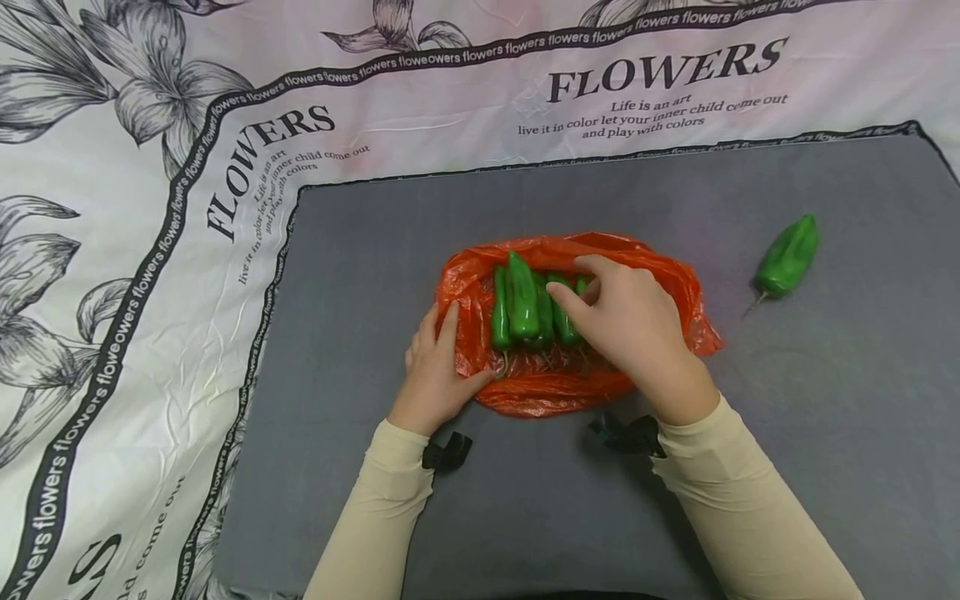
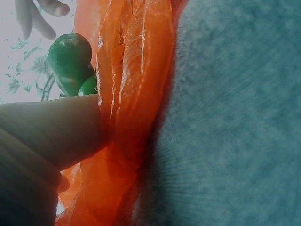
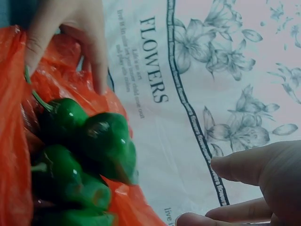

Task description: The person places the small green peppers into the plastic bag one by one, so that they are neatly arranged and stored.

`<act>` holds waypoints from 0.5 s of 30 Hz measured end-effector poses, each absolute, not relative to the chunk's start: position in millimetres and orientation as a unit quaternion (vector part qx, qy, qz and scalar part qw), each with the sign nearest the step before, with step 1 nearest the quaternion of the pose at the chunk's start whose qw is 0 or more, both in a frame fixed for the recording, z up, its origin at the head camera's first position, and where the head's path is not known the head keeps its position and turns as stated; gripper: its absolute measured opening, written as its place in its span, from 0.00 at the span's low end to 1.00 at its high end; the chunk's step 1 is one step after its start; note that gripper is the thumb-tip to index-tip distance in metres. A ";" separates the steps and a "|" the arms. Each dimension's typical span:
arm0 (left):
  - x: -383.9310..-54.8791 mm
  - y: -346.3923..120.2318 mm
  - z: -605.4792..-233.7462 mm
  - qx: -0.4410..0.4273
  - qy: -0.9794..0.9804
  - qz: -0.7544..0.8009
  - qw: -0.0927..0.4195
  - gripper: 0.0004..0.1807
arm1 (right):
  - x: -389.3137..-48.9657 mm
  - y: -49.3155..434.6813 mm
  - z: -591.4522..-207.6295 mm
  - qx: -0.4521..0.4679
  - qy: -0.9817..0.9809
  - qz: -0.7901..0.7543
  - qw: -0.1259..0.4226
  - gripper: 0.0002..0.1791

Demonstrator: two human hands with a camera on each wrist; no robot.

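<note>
An orange-red plastic bag (image 1: 540, 404) lies with its mouth spread wide, holding several green peppers (image 1: 522, 304) side by side. My left hand (image 1: 435, 375) rests at the bag's left end with fingers fairly straight and spread. In the left wrist view, the left thumb (image 2: 51, 127) reaches over the bag's rim, its tip hidden behind the orange plastic. Over the right part of the bag is my right hand (image 1: 633, 321), its thumb and fingers apart above the peppers. The right wrist view shows nothing between those fingers (image 3: 240, 167).
A single green pepper (image 1: 787, 257) lies on the grey tabletop (image 1: 825, 433), right of the bag. Around the grey surface runs a white flower-printed cloth border (image 1: 450, 108) with black lettering. Dark straps (image 1: 447, 452) sit at both wrists.
</note>
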State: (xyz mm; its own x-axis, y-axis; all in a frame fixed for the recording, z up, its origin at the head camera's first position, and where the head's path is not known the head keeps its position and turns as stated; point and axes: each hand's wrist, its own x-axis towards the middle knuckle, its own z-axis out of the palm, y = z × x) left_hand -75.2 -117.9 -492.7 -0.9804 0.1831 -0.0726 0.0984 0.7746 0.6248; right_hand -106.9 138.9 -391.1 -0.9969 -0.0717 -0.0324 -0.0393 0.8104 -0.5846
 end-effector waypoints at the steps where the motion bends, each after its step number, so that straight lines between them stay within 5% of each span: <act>1: -74.9 -117.9 -492.8 0.074 0.939 0.329 0.065 0.62 | -106.8 140.5 -389.8 -0.026 0.950 -0.309 0.025 0.31; 15: -74.3 -116.6 -492.6 0.074 0.941 0.325 0.064 0.62 | -108.2 163.5 -378.3 0.004 0.947 -0.321 -0.007 0.37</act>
State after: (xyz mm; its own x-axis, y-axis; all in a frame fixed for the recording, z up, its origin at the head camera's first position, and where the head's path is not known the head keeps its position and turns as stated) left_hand -74.3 -116.6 -492.6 -0.9808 0.1805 -0.0733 0.0968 0.7781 0.6206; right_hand -108.2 163.5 -378.3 -0.9999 0.0119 0.0112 0.0027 0.7939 -0.6080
